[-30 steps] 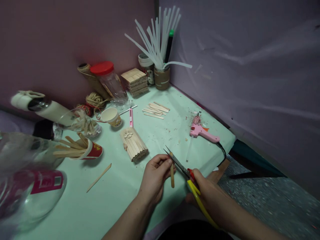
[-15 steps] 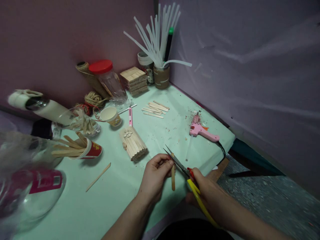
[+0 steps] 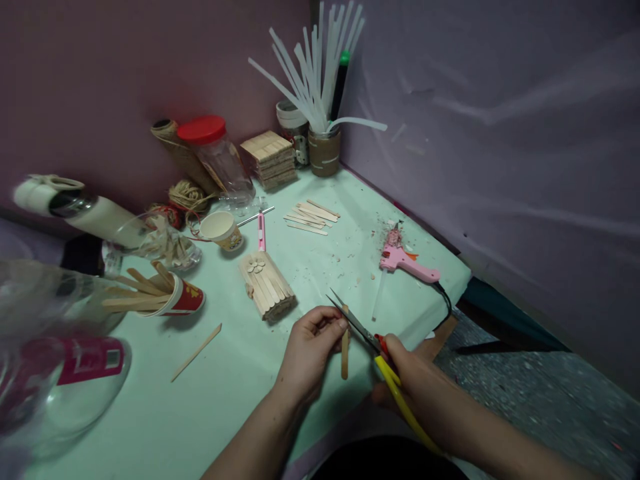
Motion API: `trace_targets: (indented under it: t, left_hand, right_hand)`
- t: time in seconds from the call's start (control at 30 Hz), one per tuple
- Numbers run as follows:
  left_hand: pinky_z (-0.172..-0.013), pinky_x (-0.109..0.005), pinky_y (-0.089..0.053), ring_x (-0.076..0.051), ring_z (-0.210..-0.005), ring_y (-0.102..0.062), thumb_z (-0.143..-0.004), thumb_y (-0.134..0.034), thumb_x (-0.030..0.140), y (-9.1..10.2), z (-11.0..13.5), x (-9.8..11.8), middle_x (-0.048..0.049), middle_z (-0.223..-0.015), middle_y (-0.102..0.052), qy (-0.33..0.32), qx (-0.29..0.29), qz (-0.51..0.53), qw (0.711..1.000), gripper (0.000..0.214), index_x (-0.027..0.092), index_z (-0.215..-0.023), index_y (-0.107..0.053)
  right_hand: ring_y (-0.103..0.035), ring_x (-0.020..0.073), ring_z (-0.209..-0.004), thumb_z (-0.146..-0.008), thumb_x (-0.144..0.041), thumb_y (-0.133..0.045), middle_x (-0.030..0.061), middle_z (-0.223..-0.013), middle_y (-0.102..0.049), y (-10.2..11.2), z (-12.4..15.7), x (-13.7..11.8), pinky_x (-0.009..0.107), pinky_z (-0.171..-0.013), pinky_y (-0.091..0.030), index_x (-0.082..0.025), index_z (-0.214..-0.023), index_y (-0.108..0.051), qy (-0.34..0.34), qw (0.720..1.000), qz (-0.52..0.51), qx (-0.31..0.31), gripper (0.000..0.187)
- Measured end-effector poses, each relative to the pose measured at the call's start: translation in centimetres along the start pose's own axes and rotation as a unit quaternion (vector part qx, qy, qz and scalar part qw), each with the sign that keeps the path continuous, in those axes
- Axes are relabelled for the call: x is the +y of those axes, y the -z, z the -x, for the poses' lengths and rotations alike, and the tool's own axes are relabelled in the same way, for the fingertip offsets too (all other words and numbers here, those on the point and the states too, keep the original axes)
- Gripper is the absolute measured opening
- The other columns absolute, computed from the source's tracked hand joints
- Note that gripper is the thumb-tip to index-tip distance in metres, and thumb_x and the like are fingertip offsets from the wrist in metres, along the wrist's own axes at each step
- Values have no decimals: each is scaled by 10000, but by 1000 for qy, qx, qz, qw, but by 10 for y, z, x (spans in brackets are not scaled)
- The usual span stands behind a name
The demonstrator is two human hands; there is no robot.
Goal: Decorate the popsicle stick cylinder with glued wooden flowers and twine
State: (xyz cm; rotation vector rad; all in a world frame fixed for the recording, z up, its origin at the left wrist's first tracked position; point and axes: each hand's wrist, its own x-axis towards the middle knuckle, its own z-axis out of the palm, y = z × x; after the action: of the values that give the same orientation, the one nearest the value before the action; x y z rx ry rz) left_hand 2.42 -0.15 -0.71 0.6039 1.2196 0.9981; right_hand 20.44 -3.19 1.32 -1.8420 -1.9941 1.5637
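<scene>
While my left hand pinches the upper end of a wooden craft stick between thumb and fingertips, my right hand is wrapped tight round the yellow handles of the scissors. Both are near the front of the pink glue gun, toward me, above the edge of the mint table. The blades stand in a narrow V with the stick's top right at them; I cannot tell if it sits between them. Since a second ago almost nothing has changed: the blades are no closer together, the stick's lower end has only swung slightly, and it hangs in one piece. My judgement is that no cut has been made yet. A glued stick panel lies well left of the glue gun.
</scene>
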Motion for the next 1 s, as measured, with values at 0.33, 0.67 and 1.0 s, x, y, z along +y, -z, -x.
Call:
trace_targets:
  t: [0.33,0.67,1.0]
  left_hand:
    - [-542,-213,-395,-89,-584,-502,-621,-841,350,0,-1,-1,-2,-670,-604,19,8,12,1000,285,140,-751,-698]
    - [-499,-183,-390,-72,-541,-509,-560,-874,365,-3,1,1,6,-643,-604,63,10,30,998,345,132,-745,-700]
    - [-484,-179,-413,-67,-511,-526,-503,-899,364,-6,0,-2,10,-606,-607,114,-9,50,992,401,122,-734,-678]
  right_hand:
    - [-563,183,-683,-787,-277,-628,-6,-754,-634,-1,-4,0,274,-612,-346,-251,-831,-426,-3,998,-54,8,208]
    - [-595,193,-725,-835,-345,-602,13,-774,-669,-3,-3,5,279,-648,-403,-238,-800,-494,-10,995,-97,15,155]
    - [-583,214,-762,-833,-435,-593,27,-791,-658,-11,1,12,309,-702,-444,-217,-777,-519,7,978,-207,3,237]
